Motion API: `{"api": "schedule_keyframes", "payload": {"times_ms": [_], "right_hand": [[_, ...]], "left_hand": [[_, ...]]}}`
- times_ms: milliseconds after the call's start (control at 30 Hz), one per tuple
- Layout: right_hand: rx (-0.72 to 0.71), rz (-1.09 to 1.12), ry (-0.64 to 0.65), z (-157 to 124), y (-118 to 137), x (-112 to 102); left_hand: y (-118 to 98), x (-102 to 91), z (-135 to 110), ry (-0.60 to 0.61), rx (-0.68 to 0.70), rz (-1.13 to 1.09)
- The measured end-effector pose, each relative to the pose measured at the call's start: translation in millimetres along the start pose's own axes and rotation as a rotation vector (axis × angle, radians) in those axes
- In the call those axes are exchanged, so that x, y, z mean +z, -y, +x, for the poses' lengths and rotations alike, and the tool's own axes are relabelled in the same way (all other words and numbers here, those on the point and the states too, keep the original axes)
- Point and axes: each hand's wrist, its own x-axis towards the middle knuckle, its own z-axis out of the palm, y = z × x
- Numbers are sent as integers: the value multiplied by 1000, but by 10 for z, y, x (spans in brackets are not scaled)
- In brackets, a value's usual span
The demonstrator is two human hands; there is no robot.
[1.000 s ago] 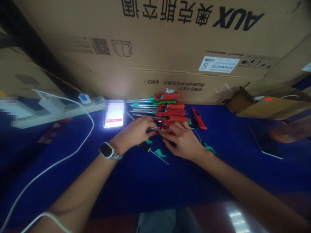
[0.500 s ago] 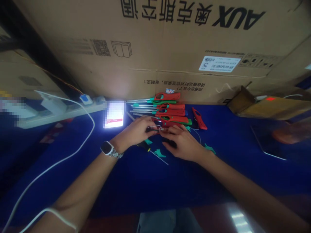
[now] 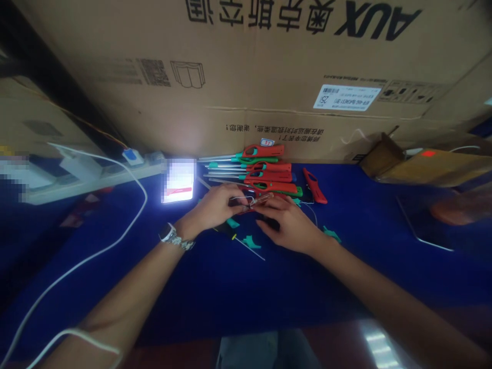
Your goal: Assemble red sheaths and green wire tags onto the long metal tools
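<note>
Though blurred and mostly hidden in the grip, looks like a small reddish part (image 3: 260, 200) with thin white wire (image 3: 243, 198), pinched from both sides: left hand (image 3: 217, 207) and right hand (image 3: 290, 225) closed lightly on it. Sits just beside the stacked lighters (image 3: 269, 177), at their 6 o'clock. At 9 o'clock, glaring phone (image 3: 179, 180), screen unreadable. Cannot tell its exact shape.

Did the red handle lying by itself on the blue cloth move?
No. The lone red handle still lies just right of the stack of red lighters, with the same gap.
</note>
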Motion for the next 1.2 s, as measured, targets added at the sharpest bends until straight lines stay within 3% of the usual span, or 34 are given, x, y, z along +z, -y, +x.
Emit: {"api": "schedule_keyframes", "payload": {"times_ms": [300,500,700,800,967,1200], "right_hand": [[25,-69,-12,26,34,10],[-9,-161,8,21,73,1],[-29,-273,36,24,110,-11],[-42,-312,43,24,108,-12],[-16,-298,80,27,110,-28],[-4,-181,53,16,64,-13]], "left_hand": [[-66,27,5,-56,29,75],[-67,-17,-34,44,125,153],[-100,-61,-102,63,142,248],[-100,-53,-89,32,146,203],[-94,-8,-2,-145,91,-21],[-43,8,44,-93,63,3]]}}
